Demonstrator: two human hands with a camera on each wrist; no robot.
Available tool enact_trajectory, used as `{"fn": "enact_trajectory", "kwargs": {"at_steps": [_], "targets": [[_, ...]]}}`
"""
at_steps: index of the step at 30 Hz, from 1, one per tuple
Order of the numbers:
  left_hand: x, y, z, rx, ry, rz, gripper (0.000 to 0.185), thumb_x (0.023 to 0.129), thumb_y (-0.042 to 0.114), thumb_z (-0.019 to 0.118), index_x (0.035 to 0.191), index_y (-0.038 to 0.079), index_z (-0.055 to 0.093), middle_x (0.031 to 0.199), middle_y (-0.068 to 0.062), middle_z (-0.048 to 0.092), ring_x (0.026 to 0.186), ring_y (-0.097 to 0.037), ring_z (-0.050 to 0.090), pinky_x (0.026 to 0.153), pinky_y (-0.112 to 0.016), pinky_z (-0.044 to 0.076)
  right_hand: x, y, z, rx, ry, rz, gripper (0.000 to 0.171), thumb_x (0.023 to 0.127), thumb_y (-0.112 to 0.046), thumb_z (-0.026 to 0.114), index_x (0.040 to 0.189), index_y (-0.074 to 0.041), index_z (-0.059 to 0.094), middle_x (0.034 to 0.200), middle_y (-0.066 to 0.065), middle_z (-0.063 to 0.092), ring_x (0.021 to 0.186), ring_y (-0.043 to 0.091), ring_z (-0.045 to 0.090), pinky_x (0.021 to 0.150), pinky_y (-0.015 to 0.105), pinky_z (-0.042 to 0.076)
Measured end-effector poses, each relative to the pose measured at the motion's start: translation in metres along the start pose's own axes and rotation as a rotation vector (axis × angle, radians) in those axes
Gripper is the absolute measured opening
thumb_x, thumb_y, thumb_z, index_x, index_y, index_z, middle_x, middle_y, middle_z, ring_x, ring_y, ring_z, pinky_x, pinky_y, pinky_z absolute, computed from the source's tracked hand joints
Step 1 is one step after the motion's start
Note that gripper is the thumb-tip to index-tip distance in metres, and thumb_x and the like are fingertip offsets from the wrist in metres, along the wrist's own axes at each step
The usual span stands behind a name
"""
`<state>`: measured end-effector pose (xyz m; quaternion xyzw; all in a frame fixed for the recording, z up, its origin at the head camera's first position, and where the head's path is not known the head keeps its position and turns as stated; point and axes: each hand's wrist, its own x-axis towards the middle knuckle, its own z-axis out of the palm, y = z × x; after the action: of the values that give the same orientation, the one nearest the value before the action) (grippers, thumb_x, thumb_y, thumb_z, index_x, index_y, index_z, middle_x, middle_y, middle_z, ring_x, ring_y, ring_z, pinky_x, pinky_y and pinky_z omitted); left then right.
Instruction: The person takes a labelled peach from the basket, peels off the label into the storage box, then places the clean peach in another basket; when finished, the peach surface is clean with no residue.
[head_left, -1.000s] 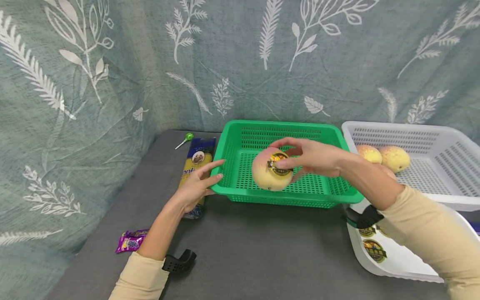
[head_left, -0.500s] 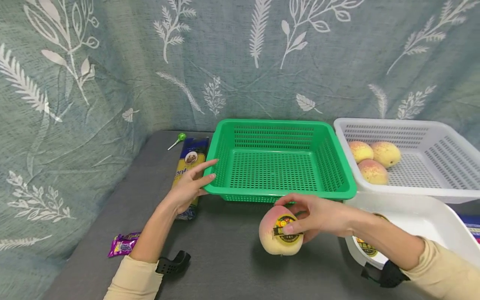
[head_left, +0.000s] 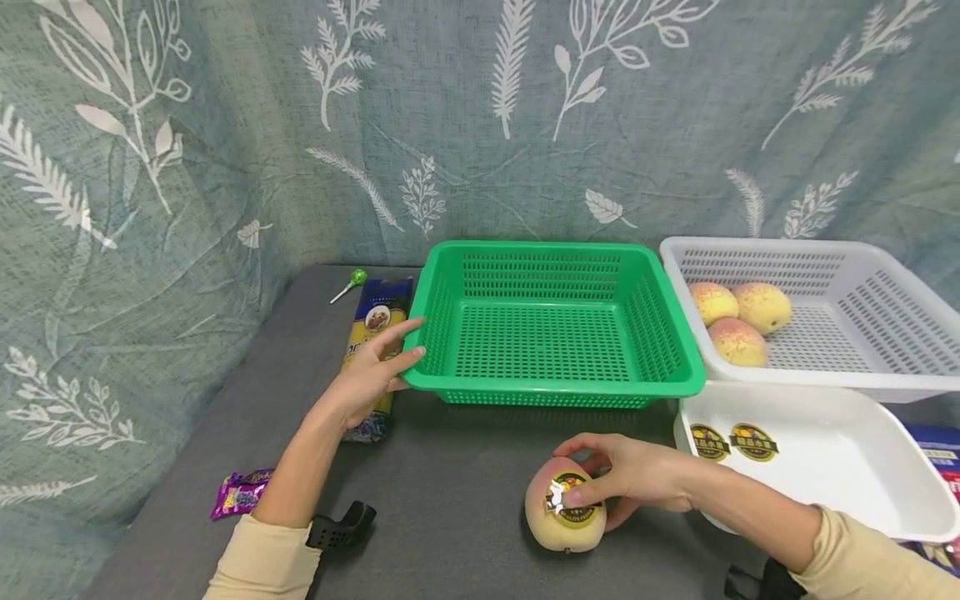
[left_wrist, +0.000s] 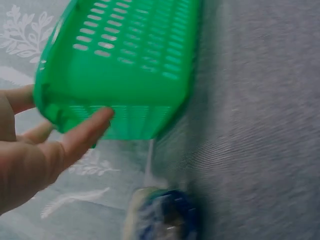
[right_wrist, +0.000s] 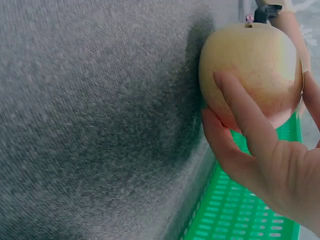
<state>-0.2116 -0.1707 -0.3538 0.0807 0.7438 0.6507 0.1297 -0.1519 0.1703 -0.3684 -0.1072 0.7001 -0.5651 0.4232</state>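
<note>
Head view, lower centre of the frame: right hand (head_left: 633, 482) curled around a peach (head_left: 564, 502) resting on the grey tabletop (head_left: 450, 500), thumb pressed on a round sticker (head_left: 572, 498) on the fruit's upper face. A second earlier, same peach held up over the green basket (head_left: 551, 325); half a second earlier, lowered in front of the basket's near rim; now down on the cloth, closer to the bottom edge. Judged from that: fruit brought out of the basket area and steadied for sticker work, not yet placed inside.

Left of centre: left hand (head_left: 372, 375) unchanged, fingers straight and loosely spread, thumb and forefinger flat against the basket's left corner, gripping nothing.

Right side: white basket (head_left: 885, 333) holding three peaches (head_left: 738, 315); below it, white tray (head_left: 825, 492) with two spare stickers (head_left: 731, 443).

Right wrist view adds what the head view hides: fingers (right_wrist: 245, 125) wrapped along the peach's plain underside, stem end visible, sticker out of sight. Left wrist view shows the basket's outer wall and underside with the thumb laid against it, plus a blurred blue packet below.
</note>
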Motion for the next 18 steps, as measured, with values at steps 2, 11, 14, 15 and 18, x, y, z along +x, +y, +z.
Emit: {"fn": "enact_trajectory", "kwargs": {"at_steps": [2, 11, 14, 15, 18], "targets": [[-0.004, 0.006, -0.002, 0.091, 0.058, 0.036, 0.061, 0.102, 0.019, 0.049, 0.154, 0.013, 0.019, 0.156, -0.018, 0.01, 0.138, -0.038, 0.022, 0.104, -0.053, 0.035, -0.001, 0.002, 0.0, 0.003, 0.008, -0.009, 0.062, 0.086, -0.016, 0.073, 0.137, 0.0, 0.041, 0.115, 0.017, 0.053, 0.095, 0.028, 0.061, 0.069, 0.047, 0.057], [-0.032, 0.038, 0.018, 0.228, 0.179, 0.266, 0.058, 0.097, 0.019, 0.058, 0.15, 0.018, 0.033, 0.152, -0.003, 0.03, 0.134, -0.023, 0.036, 0.101, -0.052, 0.039, -0.003, 0.004, 0.0, 0.0, 0.053, -0.035, 0.064, 0.087, -0.017, 0.073, 0.138, 0.002, 0.039, 0.116, 0.017, 0.056, 0.096, 0.028, 0.062, 0.068, 0.048, 0.057], [-0.038, 0.041, 0.038, 0.141, 0.045, 0.297, 0.058, 0.096, 0.013, 0.06, 0.148, 0.015, 0.036, 0.151, -0.002, 0.031, 0.133, -0.022, 0.038, 0.098, -0.046, 0.044, -0.004, 0.004, 0.0, 0.001, 0.059, -0.033, 0.066, 0.087, -0.018, 0.072, 0.139, 0.003, 0.038, 0.117, 0.017, 0.055, 0.096, 0.029, 0.061, 0.069, 0.048, 0.056], [-0.039, 0.041, 0.045, 0.119, -0.005, 0.298, 0.059, 0.095, 0.011, 0.061, 0.148, 0.013, 0.037, 0.151, -0.002, 0.031, 0.133, -0.023, 0.038, 0.097, -0.044, 0.045, -0.004, 0.004, 0.0, 0.003, 0.062, -0.031, 0.066, 0.087, -0.019, 0.072, 0.139, 0.003, 0.038, 0.117, 0.017, 0.055, 0.097, 0.029, 0.061, 0.069, 0.048, 0.056], [-0.039, 0.037, 0.065, 0.083, -0.166, 0.25, 0.06, 0.093, 0.011, 0.064, 0.147, 0.013, 0.038, 0.151, -0.006, 0.031, 0.132, -0.028, 0.039, 0.095, -0.04, 0.047, -0.004, 0.004, 0.001, 0.007, 0.067, -0.031, 0.067, 0.088, -0.019, 0.072, 0.14, 0.004, 0.037, 0.118, 0.018, 0.054, 0.097, 0.029, 0.061, 0.069, 0.048, 0.056]]}}
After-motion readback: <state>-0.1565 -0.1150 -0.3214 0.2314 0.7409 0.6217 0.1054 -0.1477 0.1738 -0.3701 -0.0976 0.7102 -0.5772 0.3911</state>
